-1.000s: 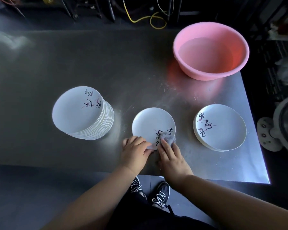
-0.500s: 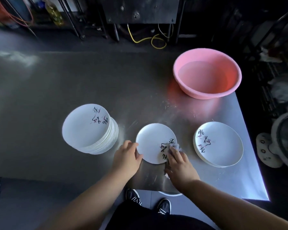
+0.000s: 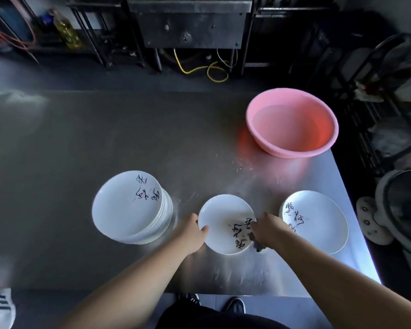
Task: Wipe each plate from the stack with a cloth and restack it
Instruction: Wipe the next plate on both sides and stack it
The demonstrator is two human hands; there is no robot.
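— Head view: what do the hands grip?
— Left hand [image 3: 190, 234] pinches the near-left rim of the middle plate [image 3: 224, 222], thumb on top. Right hand [image 3: 268, 230] curls around a dark cloth [image 3: 256, 243] at that plate's right edge.
— Around them?
— Tall plate stack [image 3: 126, 205] left, wiped plates [image 3: 318, 222] right, pink basin [image 3: 292, 122] far right, all on the steel table [image 3: 105, 138].

On the table [image 3: 105, 143], the single plate [image 3: 221, 217] lies between the tall stack [image 3: 128, 207] at left and the low stack [image 3: 318, 224] at right. The basin [image 3: 292, 148] stands behind the low stack, near the table's far right corner.
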